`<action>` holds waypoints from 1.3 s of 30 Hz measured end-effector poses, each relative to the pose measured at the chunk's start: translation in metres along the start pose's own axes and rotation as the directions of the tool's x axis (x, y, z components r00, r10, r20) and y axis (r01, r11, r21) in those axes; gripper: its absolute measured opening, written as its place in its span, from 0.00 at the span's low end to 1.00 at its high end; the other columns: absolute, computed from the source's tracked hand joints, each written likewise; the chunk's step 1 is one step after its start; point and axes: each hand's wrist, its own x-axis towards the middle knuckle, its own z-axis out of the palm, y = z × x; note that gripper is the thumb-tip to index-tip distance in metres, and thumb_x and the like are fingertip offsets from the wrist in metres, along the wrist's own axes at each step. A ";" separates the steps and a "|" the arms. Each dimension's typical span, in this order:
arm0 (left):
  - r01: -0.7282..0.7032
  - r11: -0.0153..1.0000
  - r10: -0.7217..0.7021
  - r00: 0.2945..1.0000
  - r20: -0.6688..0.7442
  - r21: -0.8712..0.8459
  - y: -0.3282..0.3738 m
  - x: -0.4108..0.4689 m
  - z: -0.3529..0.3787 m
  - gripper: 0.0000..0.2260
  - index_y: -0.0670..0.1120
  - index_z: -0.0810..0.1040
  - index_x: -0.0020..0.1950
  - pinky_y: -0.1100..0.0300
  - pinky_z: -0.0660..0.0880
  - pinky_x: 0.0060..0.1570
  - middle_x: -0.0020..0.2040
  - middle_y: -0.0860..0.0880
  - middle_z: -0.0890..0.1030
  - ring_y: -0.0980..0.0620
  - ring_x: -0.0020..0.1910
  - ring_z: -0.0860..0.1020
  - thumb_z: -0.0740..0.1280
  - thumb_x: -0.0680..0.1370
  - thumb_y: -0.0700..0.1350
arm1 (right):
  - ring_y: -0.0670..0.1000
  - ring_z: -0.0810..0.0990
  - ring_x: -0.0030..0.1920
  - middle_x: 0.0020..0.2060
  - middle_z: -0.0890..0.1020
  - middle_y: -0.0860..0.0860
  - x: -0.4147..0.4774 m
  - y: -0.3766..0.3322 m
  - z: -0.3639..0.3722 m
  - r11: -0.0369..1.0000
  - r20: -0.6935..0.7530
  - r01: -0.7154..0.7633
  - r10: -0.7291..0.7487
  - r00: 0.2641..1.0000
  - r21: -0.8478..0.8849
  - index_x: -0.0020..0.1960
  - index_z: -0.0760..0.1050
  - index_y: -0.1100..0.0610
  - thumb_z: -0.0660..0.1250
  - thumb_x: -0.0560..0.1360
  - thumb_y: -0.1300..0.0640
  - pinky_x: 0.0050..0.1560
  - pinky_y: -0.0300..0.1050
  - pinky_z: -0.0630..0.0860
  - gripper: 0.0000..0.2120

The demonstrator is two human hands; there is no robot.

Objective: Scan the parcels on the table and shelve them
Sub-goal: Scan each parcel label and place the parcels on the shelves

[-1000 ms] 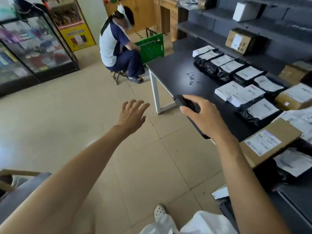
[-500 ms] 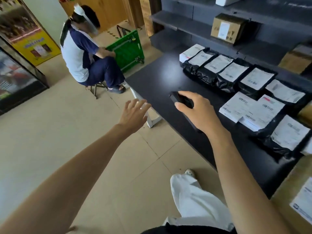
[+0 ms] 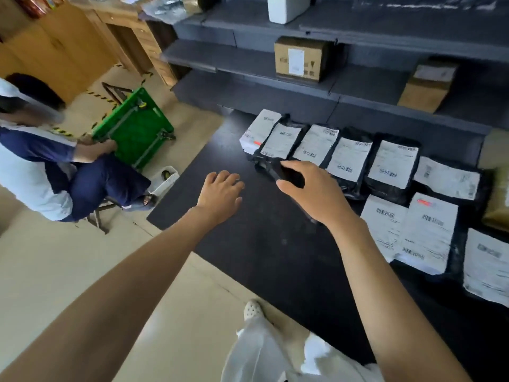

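Head view: right hand (image 3: 311, 188) is curled round a black handheld scanner (image 3: 278, 172), thumb on the near side, fingers over the top. Scanner nose sits over the near end of the leftmost black poly-bag parcel (image 3: 279, 144); can't tell if it touches. Left hand (image 3: 220, 194) is empty, palm down, fingers loosely spread, above the matte black table (image 3: 261, 257) near its left edge, just left of the scanner and apart from it.

Parcels: the back row of white-labelled black bags runs right from a white envelope parcel (image 3: 260, 130). A second row of white-labelled bags (image 3: 429, 232) lies nearer, right of the right forearm.

Grey shelving (image 3: 248, 62) behind the table holds a brown cardboard box (image 3: 300, 59), a second brown box (image 3: 427, 86) to its right, and a white box (image 3: 286, 6) one level up. Seated person (image 3: 35, 166) at left has a hand on a tilted green plastic crate (image 3: 135, 128).
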 end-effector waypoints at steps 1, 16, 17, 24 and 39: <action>-0.041 0.999 0.041 0.999 0.000 0.025 -0.007 0.020 0.002 0.18 0.52 0.71 0.70 0.49 0.57 0.71 0.72 0.51 0.70 0.47 0.72 0.64 0.59 0.81 0.54 | 0.50 0.71 0.70 0.71 0.73 0.45 0.015 0.001 0.000 1.000 -0.014 -0.029 0.029 0.999 0.002 0.74 0.70 0.45 0.66 0.79 0.43 0.67 0.53 0.69 0.24; -0.237 0.943 0.275 0.950 0.148 -0.231 -0.111 0.265 0.076 0.26 0.53 0.59 0.77 0.44 0.68 0.64 0.76 0.46 0.61 0.41 0.71 0.64 0.63 0.80 0.52 | 0.54 0.74 0.66 0.69 0.75 0.48 0.229 -0.008 0.058 0.907 -0.145 -0.421 0.413 0.899 -0.031 0.73 0.70 0.45 0.65 0.79 0.45 0.63 0.56 0.72 0.23; -0.225 0.935 0.274 0.949 0.155 -0.273 -0.110 0.273 0.084 0.28 0.53 0.57 0.78 0.43 0.67 0.65 0.77 0.45 0.58 0.41 0.72 0.62 0.64 0.80 0.52 | 0.54 0.74 0.66 0.70 0.74 0.48 0.234 -0.007 0.065 0.895 -0.144 -0.445 0.438 0.888 -0.021 0.74 0.70 0.45 0.65 0.79 0.45 0.64 0.56 0.72 0.23; -0.067 0.852 0.206 0.955 0.215 -0.518 -0.076 0.322 0.113 0.42 0.61 0.45 0.80 0.38 0.58 0.72 0.80 0.47 0.42 0.35 0.77 0.48 0.70 0.75 0.56 | 0.51 0.73 0.68 0.70 0.74 0.47 0.240 0.006 0.093 0.826 -0.177 -0.561 0.561 0.808 0.057 0.74 0.70 0.47 0.65 0.79 0.44 0.66 0.54 0.71 0.24; 0.338 0.716 -0.039 0.893 0.448 -0.611 -0.089 0.321 0.107 0.53 0.65 0.38 0.77 0.43 0.69 0.64 0.76 0.41 0.51 0.39 0.70 0.59 0.76 0.69 0.49 | 0.49 0.74 0.68 0.69 0.75 0.45 0.218 -0.010 0.097 0.789 -0.219 -0.586 0.615 0.758 0.186 0.73 0.70 0.44 0.67 0.78 0.42 0.67 0.54 0.71 0.25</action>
